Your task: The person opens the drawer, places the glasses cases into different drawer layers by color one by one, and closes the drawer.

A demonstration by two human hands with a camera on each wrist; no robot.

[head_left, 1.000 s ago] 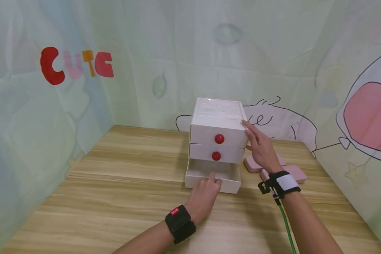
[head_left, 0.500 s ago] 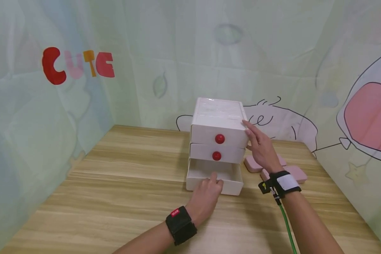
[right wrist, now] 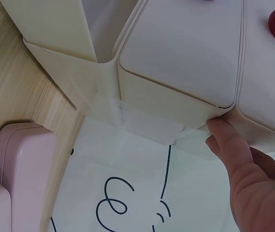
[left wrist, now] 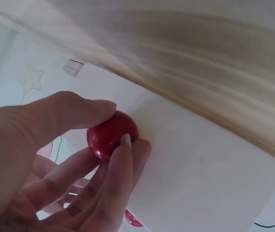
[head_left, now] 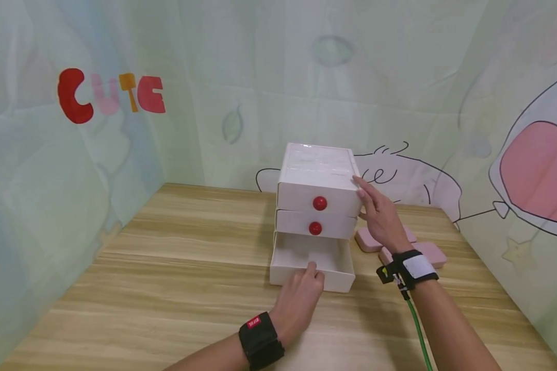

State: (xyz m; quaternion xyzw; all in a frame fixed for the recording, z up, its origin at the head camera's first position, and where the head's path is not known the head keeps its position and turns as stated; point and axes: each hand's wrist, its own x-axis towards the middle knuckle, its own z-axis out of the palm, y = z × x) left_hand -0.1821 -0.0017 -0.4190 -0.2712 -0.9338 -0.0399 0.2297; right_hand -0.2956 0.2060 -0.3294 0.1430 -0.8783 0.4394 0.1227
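Note:
A white three-drawer cabinet stands on the wooden table, its upper two drawers closed. The bottom drawer is pulled out and its visible inside is bare. My left hand pinches the round red knob of that drawer between thumb and fingers, as the left wrist view shows; in the head view the hand hides this knob. My right hand rests against the cabinet's upper right side, its fingers at the top edge. In the right wrist view, right-hand fingers touch the side wall near the seam between drawers.
Two pink rounded cases lie on the table right of the cabinet, partly behind my right wrist. A green cable runs from the right wristband. Printed curtains bound the table at the back and sides.
The bottom drawer has slid further out toward me, with my left hand moving along on its knob. My right hand stays against the cabinet's side.

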